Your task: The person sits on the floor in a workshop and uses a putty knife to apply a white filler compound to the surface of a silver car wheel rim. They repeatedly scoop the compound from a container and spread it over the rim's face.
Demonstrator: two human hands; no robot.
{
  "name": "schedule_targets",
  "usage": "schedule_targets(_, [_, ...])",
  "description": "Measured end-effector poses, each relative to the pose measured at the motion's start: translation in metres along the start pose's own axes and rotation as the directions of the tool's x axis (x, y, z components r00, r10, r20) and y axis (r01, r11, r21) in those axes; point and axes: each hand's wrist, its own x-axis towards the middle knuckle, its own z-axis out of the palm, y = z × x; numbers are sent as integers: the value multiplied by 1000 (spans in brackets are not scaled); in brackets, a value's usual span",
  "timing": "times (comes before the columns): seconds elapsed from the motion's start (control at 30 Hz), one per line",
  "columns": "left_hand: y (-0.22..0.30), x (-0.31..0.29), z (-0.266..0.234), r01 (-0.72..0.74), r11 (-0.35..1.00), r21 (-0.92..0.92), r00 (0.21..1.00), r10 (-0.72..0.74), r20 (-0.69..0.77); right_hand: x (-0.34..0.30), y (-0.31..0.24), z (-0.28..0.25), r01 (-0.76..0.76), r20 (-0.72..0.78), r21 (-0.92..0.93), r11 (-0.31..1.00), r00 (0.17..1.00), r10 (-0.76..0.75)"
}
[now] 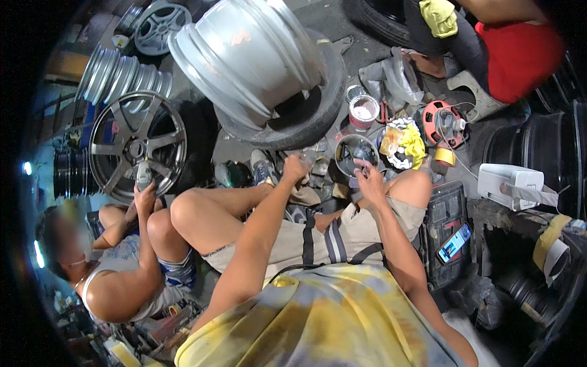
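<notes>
My left hand is closed in front of the big silver wheel barrel, which rests on a tyre. Something small and pale shows at its fingertips, too unclear to name. My right hand is at the near rim of a round tub with dark contents. Its fingers are curled together, and what they hold, if anything, cannot be made out. Just beyond the tub stands an open can of pale pinkish paste. Right of it lies a stained yellow and white cloth.
At left, a co-worker holds a grey tool against a dark spoked wheel. Another person in red sits far right. A red cable reel, white box, black toolbox and phone lie at right.
</notes>
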Motion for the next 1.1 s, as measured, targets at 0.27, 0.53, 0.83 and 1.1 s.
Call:
schedule_targets(0.27, [-15, -23, -103, 343, 894, 288, 897, -403, 183, 16, 11, 18, 12, 99, -47, 999, 995, -8])
schedule_targets(0.53, [-36, -36, -63, 46, 968, 245, 953, -116, 281, 12, 12, 14, 21, 111, -49, 999, 994, -15])
schedule_targets(0.83, [57, -98, -180, -79, 965, -249, 989, 106, 100, -35, -81, 12, 107, 220, 338, 935, 957, -190])
schedule_targets(1.1, [114, -154, -217, 166, 218, -962, 983, 40, 178, -62, -147, 10, 194, 98, 548, 814, 951, -293])
